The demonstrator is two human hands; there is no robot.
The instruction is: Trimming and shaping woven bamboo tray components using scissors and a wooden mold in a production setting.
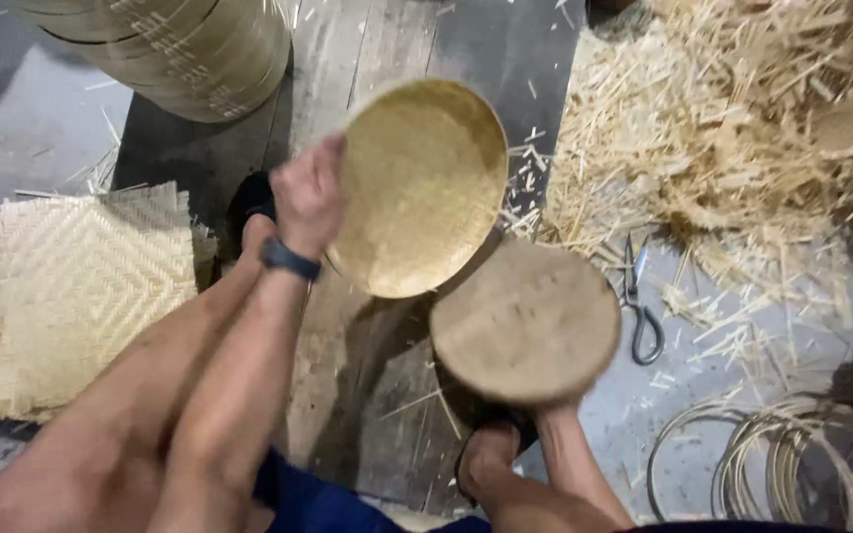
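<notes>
— Holding what, that left hand (308, 197)?
— Its grip clasps the round woven tray (422, 188) at the nine o'clock rim — tray tilted, above the plank floor (367, 59).
— And the right?
— Hidden behind the round wooden disc (525, 321) at five o'clock; its grip I cannot tell.

Dim overhead light, soft shadows, motion blur
</notes>
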